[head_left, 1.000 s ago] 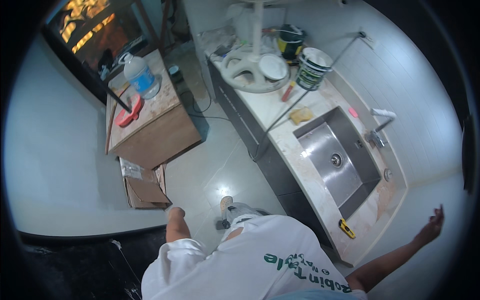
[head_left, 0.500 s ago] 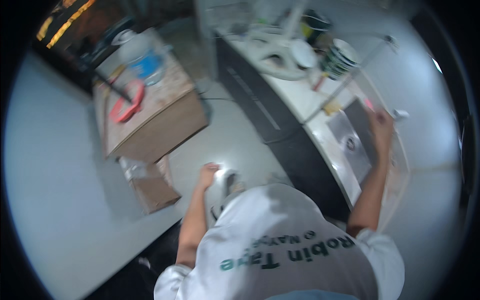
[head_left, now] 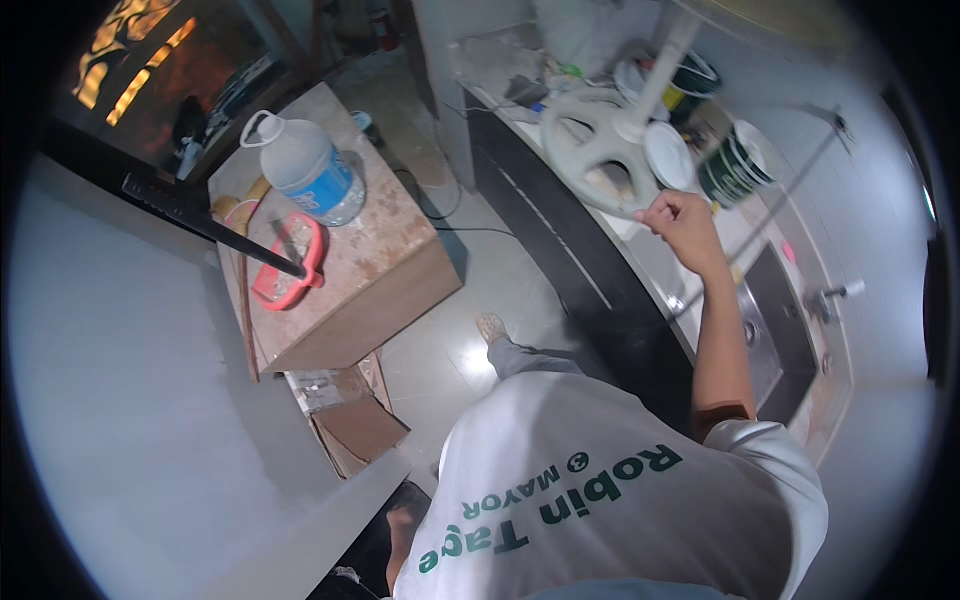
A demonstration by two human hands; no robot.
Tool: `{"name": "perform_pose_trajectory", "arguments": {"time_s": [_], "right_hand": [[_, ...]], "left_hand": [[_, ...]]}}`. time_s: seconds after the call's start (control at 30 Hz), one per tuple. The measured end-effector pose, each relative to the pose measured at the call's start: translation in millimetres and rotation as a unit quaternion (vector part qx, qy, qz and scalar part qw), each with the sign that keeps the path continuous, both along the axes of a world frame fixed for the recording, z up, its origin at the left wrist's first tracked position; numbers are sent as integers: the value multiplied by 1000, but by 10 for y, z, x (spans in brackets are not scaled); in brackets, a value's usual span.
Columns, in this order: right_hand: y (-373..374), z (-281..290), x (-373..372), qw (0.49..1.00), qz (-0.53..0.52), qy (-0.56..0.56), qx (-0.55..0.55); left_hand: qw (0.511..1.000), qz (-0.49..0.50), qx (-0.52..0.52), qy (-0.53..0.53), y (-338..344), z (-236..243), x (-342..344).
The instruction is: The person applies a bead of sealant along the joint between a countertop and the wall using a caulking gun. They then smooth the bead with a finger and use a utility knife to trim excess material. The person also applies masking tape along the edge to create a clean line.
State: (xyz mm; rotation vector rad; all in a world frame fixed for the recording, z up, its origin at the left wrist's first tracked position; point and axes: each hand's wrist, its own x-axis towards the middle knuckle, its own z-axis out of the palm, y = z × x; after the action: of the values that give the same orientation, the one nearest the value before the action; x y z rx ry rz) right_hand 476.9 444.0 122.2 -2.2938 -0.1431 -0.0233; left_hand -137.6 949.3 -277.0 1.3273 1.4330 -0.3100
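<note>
My right hand is raised over the counter with its fingers curled in and the thumb near the fingertips. Whether it pinches anything small is hidden. Its fingertips overlap the rim of a round pale grey stand base with wide openings and a pole; I cannot tell if they touch. Behind the hand lie a white round lid and a dark green bucket with a white rim. Of my left arm only a strip shows at the lower edge, beside my shirt; its fingers cannot be made out.
A steel sink with a tap is set into the right-hand counter. On the left, a dusty wooden box carries a large water bottle and a red dustpan with a black handle. An opened cardboard carton lies below.
My right hand has moved from above the sink to the stand base. My left hand has dropped back toward the lower edge. The view has shifted, and one foot now shows on the floor.
</note>
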Motion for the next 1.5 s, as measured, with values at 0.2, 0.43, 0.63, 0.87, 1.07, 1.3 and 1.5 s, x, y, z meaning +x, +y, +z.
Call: {"name": "perform_pose_trajectory", "arguments": {"time_s": [0.2, 0.43, 0.63, 0.87, 1.07, 1.3, 1.5], "right_hand": [[1093, -136, 1473, 993, 103, -6, 57], [3265, 115, 2228, 933, 357, 13, 32], [3937, -522, 2960, 927, 363, 88, 37], [4864, -2019, 3636, 864, 447, 231, -31], [5390, -2385, 4002, 750, 584, 297, 87], [6127, -2398, 4396, 725, 584, 351, 98], [6596, -1681, 4920, 784, 553, 254, 123]], "left_hand": [[969, 70, 136, -194, -66, -61, 779], [958, 25, 104, -266, 182, 1353, 3935], [929, -95, 134, -331, 568, 2079, 5966], [831, 288, -252, -404, 981, 1692, 7447], [829, 405, -159, -351, 828, 1872, 7672], [810, 421, -45, -407, 1438, 1821, 8051], [809, 392, -73, -431, 1956, 1917, 8242]]}}
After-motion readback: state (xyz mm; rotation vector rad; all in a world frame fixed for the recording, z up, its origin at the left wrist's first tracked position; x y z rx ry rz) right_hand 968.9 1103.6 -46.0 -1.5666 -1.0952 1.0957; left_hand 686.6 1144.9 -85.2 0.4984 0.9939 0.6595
